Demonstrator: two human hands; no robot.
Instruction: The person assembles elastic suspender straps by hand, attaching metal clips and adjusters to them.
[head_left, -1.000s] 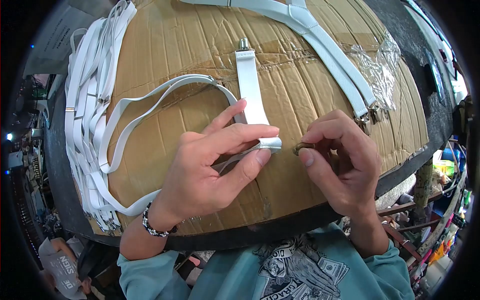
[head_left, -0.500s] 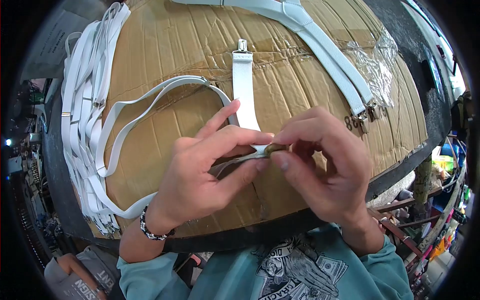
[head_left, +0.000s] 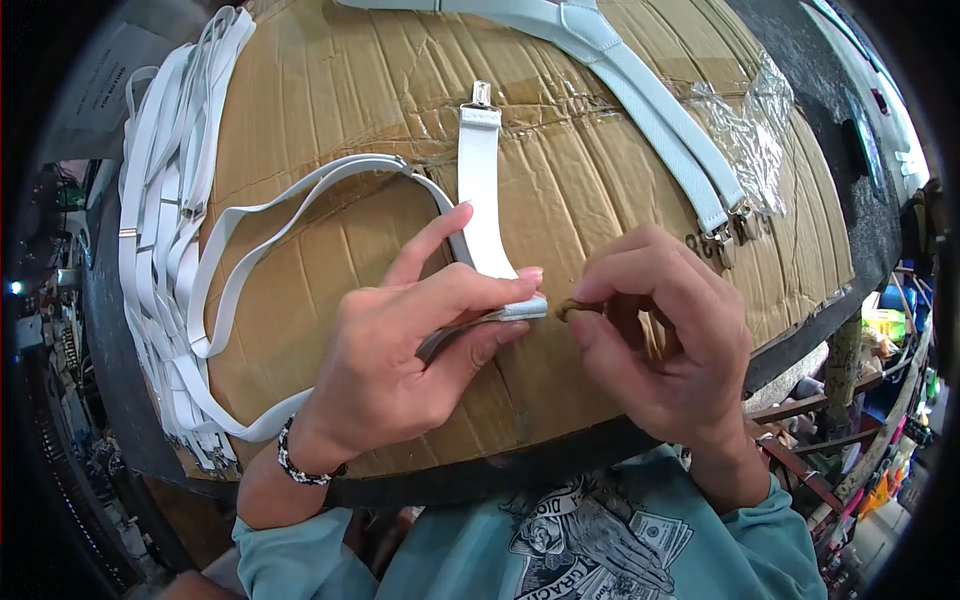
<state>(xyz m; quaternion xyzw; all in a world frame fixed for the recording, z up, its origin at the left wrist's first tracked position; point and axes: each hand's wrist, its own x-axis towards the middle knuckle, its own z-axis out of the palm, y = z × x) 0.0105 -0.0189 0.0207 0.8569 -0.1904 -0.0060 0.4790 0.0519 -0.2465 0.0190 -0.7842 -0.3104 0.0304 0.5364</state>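
My left hand (head_left: 400, 350) pinches the folded end of a white elastic suspender strap (head_left: 479, 200) between thumb and fingers. This strap runs up the cardboard to a metal clip (head_left: 482, 95) at its far end. My right hand (head_left: 670, 330) is closed in a pinch on a small brown band (head_left: 568, 307), just to the right of the folded strap end. Most of the band is hidden by the fingers. A thin white strap loop (head_left: 240, 240) curves over the cardboard to the left of my left hand.
Flattened cardboard (head_left: 560, 370) covers the dark table. A bundle of white suspenders (head_left: 165, 240) lies along the left side. Another white pair (head_left: 650, 105) with metal clips stretches across the upper right, near crumpled clear plastic (head_left: 755, 140). Cluttered shelving (head_left: 880, 420) stands at the right.
My right hand has drawn slightly right, away from the folded strap end, with the brown band in its fingers. The fold now shows more clearly in my left hand.
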